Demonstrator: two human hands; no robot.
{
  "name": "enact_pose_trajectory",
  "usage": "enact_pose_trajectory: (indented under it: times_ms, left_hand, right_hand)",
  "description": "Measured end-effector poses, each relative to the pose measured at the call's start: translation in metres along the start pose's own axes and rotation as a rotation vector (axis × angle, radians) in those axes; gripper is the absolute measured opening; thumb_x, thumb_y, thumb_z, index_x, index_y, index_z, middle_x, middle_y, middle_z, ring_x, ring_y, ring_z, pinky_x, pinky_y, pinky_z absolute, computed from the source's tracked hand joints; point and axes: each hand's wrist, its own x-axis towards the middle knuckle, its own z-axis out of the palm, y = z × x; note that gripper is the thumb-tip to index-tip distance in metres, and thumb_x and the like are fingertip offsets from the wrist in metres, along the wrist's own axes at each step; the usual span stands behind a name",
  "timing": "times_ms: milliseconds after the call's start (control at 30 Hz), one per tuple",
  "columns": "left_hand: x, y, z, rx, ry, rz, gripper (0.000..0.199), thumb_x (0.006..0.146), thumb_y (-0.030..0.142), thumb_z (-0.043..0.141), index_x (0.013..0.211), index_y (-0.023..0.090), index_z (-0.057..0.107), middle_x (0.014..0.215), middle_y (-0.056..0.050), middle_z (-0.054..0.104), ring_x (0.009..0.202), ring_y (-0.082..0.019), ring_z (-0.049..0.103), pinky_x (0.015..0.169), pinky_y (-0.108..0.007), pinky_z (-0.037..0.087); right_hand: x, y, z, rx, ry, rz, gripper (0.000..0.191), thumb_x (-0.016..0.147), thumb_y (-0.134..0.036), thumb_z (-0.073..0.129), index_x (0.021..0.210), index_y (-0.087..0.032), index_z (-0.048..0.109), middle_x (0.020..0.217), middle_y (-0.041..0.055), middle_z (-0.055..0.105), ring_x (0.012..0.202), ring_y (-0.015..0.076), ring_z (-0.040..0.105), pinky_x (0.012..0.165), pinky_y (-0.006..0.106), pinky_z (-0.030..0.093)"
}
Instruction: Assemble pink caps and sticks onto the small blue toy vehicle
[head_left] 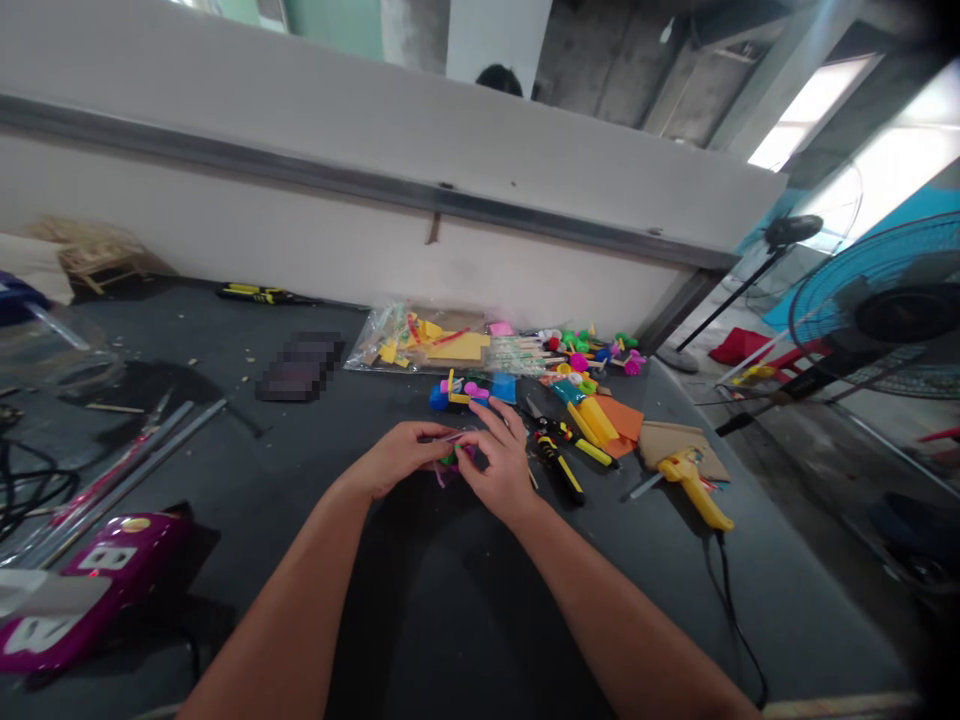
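Note:
My left hand [401,455] and my right hand [499,465] meet over the dark table. Between their fingertips is a small bag of thin, clear plastic [442,478] with green and purple bits showing; what is inside is too small to tell. Both hands are closed on it, thumbs and forefingers pinching, while the right hand's other fingers stick out. Just beyond the fingers lies a small colourful piece [457,390] with blue, yellow and pink parts. Black-and-yellow pliers [559,465] rest to the right of my right hand.
A yellow glue gun [694,485] with a cord lies at right, beside brown cardboard [686,447]. Clear bags of craft pieces [420,340] are along the back wall. At left are a purple device [97,590] and long glue sticks [150,470]. A fan [892,310] stands beyond the table.

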Motion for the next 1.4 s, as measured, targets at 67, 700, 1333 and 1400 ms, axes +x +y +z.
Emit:
enact_pose_trajectory:
  times_ms: [67, 700, 1333, 1400]
  left_hand:
    - [-0.0001, -0.0003, -0.0007, 0.006, 0.003, 0.002, 0.037, 0.068, 0.033, 0.067, 0.101, 0.017, 0.069, 0.102, -0.01, 0.069, 0.088, -0.022, 0.065, 0.08, -0.037, 0.049]
    - [0.0025, -0.0053, -0.005, 0.074, 0.008, 0.018, 0.036, 0.068, 0.035, 0.068, 0.101, 0.021, 0.07, 0.104, -0.009, 0.07, 0.093, -0.023, 0.063, 0.085, -0.038, 0.047]
    - [0.0039, -0.0059, -0.0047, 0.042, 0.043, -0.044, 0.037, 0.067, 0.035, 0.07, 0.099, 0.017, 0.069, 0.095, -0.008, 0.071, 0.086, -0.02, 0.065, 0.08, -0.037, 0.05]
    - [0.0048, -0.0073, -0.0052, 0.05, 0.047, -0.035, 0.035, 0.068, 0.033, 0.069, 0.099, 0.017, 0.069, 0.096, -0.008, 0.071, 0.086, -0.02, 0.065, 0.08, -0.036, 0.05]
  right_hand:
    - [-0.0005, 0.0002, -0.0001, 0.007, 0.007, 0.003, 0.007, 0.079, -0.025, 0.058, 0.082, -0.025, 0.064, 0.129, 0.0023, 0.054, 0.129, 0.0244, 0.035, 0.107, 0.048, 0.026]
    - [0.0001, 0.0029, -0.0015, -0.059, -0.017, -0.056, 0.009, 0.083, -0.029, 0.059, 0.083, -0.029, 0.068, 0.122, -0.0013, 0.06, 0.127, 0.0249, 0.037, 0.108, 0.051, 0.022]
    - [-0.0013, 0.0024, -0.0053, 0.134, 0.12, -0.012, 0.008, 0.082, -0.027, 0.062, 0.084, -0.027, 0.07, 0.116, 0.0001, 0.063, 0.121, 0.0232, 0.044, 0.102, 0.046, 0.037]
    - [-0.0018, 0.0016, -0.0067, 0.156, 0.142, -0.003, 0.009, 0.083, -0.026, 0.06, 0.085, -0.026, 0.069, 0.113, 0.0003, 0.065, 0.119, 0.0226, 0.046, 0.101, 0.045, 0.037]
